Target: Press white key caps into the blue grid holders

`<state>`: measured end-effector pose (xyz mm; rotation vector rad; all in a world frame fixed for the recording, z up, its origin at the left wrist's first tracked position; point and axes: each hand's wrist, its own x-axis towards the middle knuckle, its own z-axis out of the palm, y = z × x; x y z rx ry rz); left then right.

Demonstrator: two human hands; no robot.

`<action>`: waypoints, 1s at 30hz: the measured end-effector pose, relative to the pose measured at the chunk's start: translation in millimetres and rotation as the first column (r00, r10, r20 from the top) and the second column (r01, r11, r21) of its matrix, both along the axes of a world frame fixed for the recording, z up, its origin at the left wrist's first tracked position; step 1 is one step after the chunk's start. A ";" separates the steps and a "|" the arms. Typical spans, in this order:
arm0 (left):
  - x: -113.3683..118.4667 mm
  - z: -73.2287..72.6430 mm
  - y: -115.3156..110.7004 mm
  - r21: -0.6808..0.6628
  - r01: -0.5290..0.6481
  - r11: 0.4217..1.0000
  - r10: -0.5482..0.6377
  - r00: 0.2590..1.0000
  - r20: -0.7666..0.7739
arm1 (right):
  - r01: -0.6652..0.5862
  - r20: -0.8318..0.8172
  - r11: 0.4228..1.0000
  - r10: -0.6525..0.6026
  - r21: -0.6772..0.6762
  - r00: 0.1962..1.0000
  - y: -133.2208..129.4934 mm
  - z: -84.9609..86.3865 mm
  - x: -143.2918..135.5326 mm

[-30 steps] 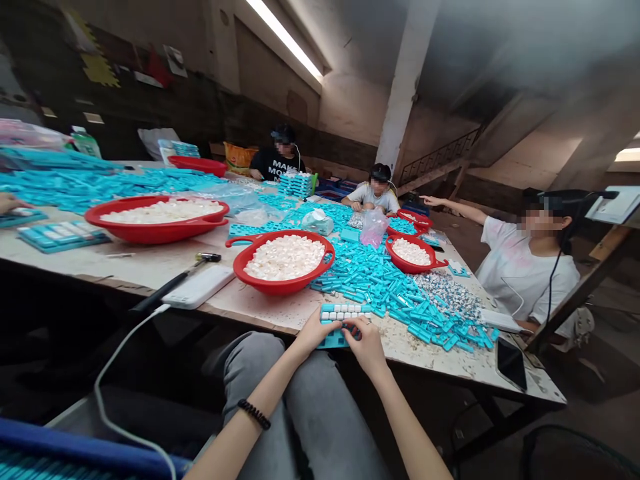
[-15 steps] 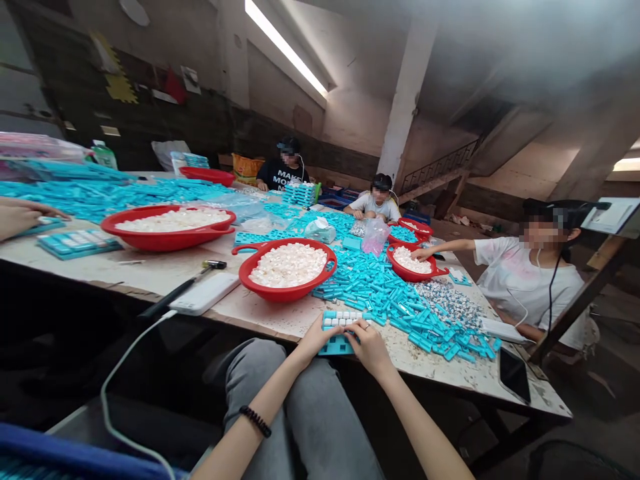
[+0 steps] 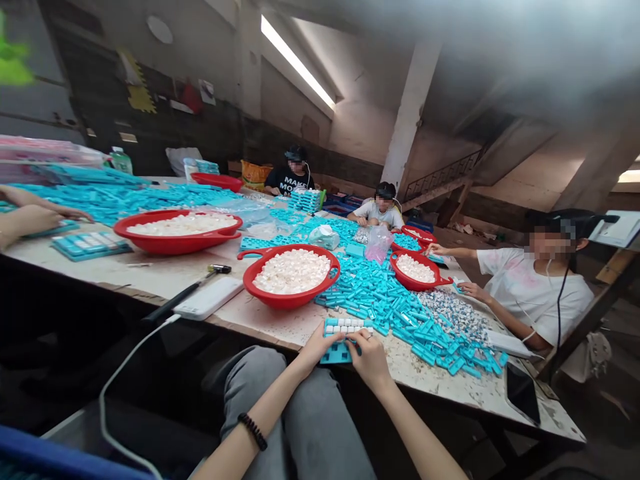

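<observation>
A blue tray (image 3: 336, 354) with rows of white caps lies at the table's near edge. My left hand (image 3: 319, 346) grips its left side, fingers bent and thumb over the top. At the right side my right hand (image 3: 369, 353), with a ring on one finger, has its fingers closed on the tray near the white caps. Whether a small part is between its fingertips cannot be made out. Just beyond stands a red basket (image 3: 285, 301) of white pieces, beside a pile of blue parts (image 3: 400, 307).
Another red basket (image 3: 175, 245), a hammer (image 3: 187, 292) and a white power bank (image 3: 210, 299) are to the left. At right lie a phone (image 3: 522, 393) and a white power bank (image 3: 507, 343). Other people sit around the table; one's hands are at far left.
The view has shifted slightly. My hands stay on the tray, with the left thumb slightly moved. The person at right has drawn a hand back from the red basket, and both their hands now show.
</observation>
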<state>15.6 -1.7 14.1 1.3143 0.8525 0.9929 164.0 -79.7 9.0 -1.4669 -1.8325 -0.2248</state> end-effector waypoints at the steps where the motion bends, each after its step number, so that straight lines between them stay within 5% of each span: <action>1: 0.0 0.6 -0.7 0.004 0.020 1.000 -0.020 1.000 0.005 | -0.013 -0.003 1.000 0.013 -0.002 1.000 -0.2 0.1 2.2; 12: 0.4 8.5 -7.5 -0.074 0.032 0.997 -0.029 0.998 0.051 | -0.070 -0.094 0.996 0.064 -0.062 0.993 -2.0 2.1 8.0; 20: -0.8 13.4 -11.3 -0.072 0.085 0.994 -0.077 0.992 0.104 | -0.121 -0.305 0.989 0.091 -0.081 0.948 1.0 9.4 7.3; 30: 2.5 -7.2 -3.0 -0.062 0.050 0.997 -0.043 0.993 0.107 | -0.073 -0.459 0.996 0.043 -0.048 0.887 -2.8 -2.0 -2.4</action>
